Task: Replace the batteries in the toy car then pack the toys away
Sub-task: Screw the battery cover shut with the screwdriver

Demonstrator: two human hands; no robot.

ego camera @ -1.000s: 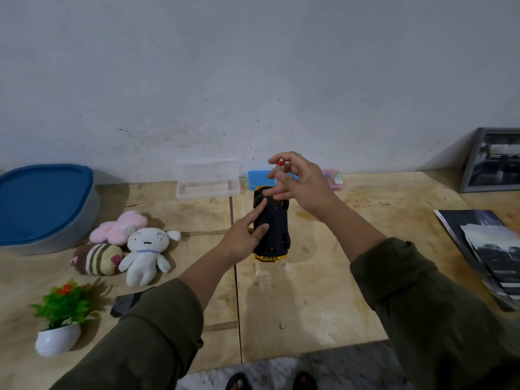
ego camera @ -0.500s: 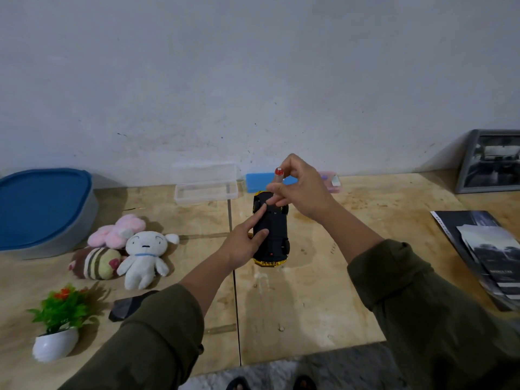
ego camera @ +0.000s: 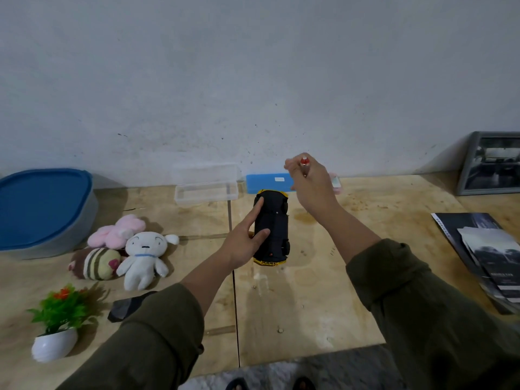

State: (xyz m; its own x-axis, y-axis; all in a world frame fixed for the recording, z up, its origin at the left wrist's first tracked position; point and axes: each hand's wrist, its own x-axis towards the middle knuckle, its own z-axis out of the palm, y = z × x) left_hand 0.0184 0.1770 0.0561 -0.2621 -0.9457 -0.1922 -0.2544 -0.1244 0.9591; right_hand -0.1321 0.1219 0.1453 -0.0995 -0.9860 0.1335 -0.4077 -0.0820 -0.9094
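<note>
Our left hand (ego camera: 242, 243) lies open on the upside-down toy car (ego camera: 272, 229); our right hand (ego camera: 311, 187) grips a red-topped screwdriver (ego camera: 304, 164). It might slip off the tiny screw.

Home: plush toys (ego camera: 126, 251), framed photo (ego camera: 492, 164)

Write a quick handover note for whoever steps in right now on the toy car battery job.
Left hand: pressing the car down on the table, open, no grip.
Right hand: raised above the car's far end, shut on a red-topped screwdriver.
Car: upside down, black underside up. Plush toys lie at left; blue-lidded tub far left; clear box by the wall.
Done: car flipped and steadied. No batteries in sight.
Left: open the battery cover, swap batteries, close it, pack the toys.
</note>
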